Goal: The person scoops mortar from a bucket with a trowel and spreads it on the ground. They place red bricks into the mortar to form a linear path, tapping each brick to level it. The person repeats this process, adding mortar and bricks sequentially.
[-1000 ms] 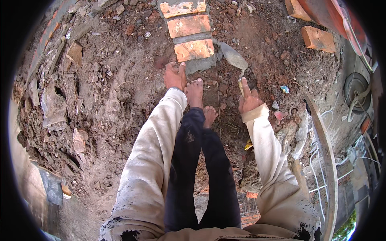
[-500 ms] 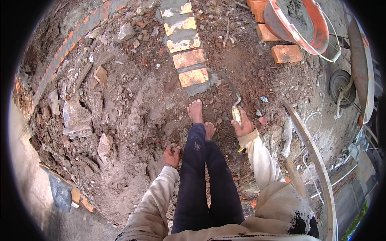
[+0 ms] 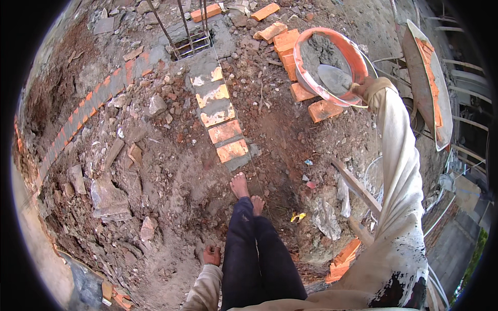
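Note:
My right hand [image 3: 361,89] reaches out far to the right and is closed round a trowel's handle, mostly hidden by the fingers. The trowel blade [image 3: 333,79] lies in grey mortar [image 3: 321,52] inside an orange bucket [image 3: 308,84]. Low beside my leg hangs my left hand [image 3: 211,255], fingers loosely bent and slightly apart, holding nothing visible. Ahead of my bare feet runs a row of bricks [image 3: 224,131] with mortar between them, a thin string [image 3: 226,88] along its right side.
Loose bricks [image 3: 324,110] lie beside the bucket. A wheelbarrow [image 3: 428,85] stands at the far right. Steel rods [image 3: 184,23] rise from a hole beyond the brick row. Another brick course [image 3: 93,111] curves along the left. Rubble and a wooden plank [image 3: 358,186] lie on the soil.
My right hand has carried the trowel from near my feet out to the bucket, its blade now in the mortar. The view has shifted, showing more ground ahead. My left hand stays low.

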Demonstrator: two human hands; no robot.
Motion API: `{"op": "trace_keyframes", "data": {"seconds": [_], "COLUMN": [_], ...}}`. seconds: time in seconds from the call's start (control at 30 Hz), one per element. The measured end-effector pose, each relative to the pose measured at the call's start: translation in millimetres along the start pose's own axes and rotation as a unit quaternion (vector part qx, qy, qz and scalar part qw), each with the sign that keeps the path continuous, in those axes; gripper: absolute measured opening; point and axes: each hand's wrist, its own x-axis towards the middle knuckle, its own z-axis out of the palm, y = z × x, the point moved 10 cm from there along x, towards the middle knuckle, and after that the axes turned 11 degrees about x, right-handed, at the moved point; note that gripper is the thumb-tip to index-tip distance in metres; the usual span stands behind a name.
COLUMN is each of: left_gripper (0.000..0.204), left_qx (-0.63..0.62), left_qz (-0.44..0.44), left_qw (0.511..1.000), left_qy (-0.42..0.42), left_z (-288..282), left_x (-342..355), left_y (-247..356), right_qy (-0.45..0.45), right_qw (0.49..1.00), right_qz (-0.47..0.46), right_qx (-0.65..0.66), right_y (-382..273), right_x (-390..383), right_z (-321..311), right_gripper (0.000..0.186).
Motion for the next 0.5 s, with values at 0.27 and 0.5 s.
{"op": "trace_keyframes", "data": {"seconds": [0.27, 0.5], "left_gripper": [0.023, 0.019], "left_qx": [-0.033, -0.058], "left_qz": [-0.056, -0.024], "left_qw": [0.997, 0.997], "left_qy": [0.028, 0.038], "left_z": [-25, -28], "left_x": [-14, -23], "left_y": [-38, -56], "right_qy": [-0.125, -0.057], "right_qw": [0.813, 0.772], "right_qz": [0.007, -0.043], "right_qx": [0.568, 0.631], "right_y": [-20, -23], "right_x": [44, 40], "right_z": [80, 83], "right_gripper": [0.027, 0.036]}}
